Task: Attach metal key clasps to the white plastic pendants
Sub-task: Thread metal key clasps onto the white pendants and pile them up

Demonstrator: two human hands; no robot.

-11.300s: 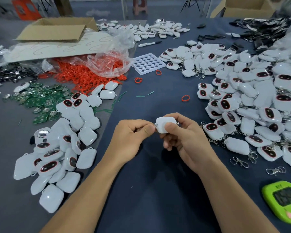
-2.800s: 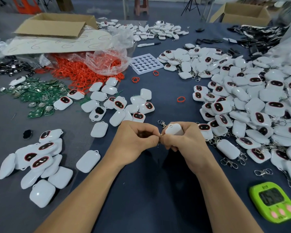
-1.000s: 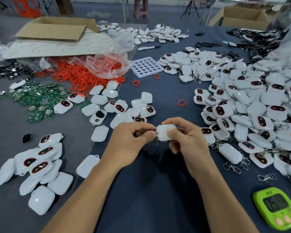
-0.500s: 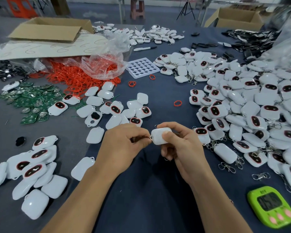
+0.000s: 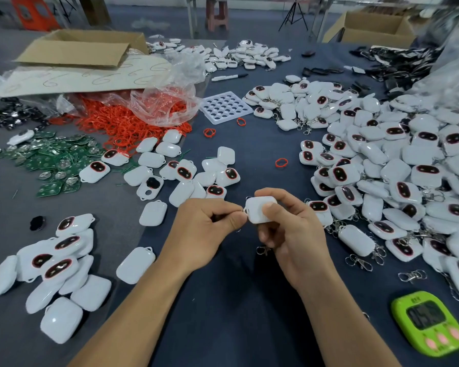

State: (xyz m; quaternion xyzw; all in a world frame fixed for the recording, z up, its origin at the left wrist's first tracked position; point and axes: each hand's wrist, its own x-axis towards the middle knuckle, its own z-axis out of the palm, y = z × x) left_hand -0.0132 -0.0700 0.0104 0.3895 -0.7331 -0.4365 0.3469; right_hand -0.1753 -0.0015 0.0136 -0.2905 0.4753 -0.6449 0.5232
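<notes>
- Right hand (image 5: 294, 234): curled round a white plastic pendant (image 5: 259, 210), thumb pressed on its face, held above the dark blue table cloth (image 5: 236, 300) at the centre of my view.
- Left hand (image 5: 204, 229): thumb and forefinger pinch a small metal ring (image 5: 243, 211) at the pendant's left corner loop.
- Metal key clasp (image 5: 263, 250): shows just under the right hand's fingers. I cannot tell whether it hangs or lies on the cloth.
- Heap of pendants (image 5: 382, 165): on my right, many with clasps attached.
- Loose pendants (image 5: 56, 260): a cluster near left, and more beyond the hands.
- Loose clasps (image 5: 358, 262): on the cloth at the heap's near edge.
- Green timer (image 5: 429, 323): near right corner.
- Red rings (image 5: 122, 125), green circuit boards (image 5: 48, 160) and a white hole tray (image 5: 225, 107): far side, left to centre.
</notes>
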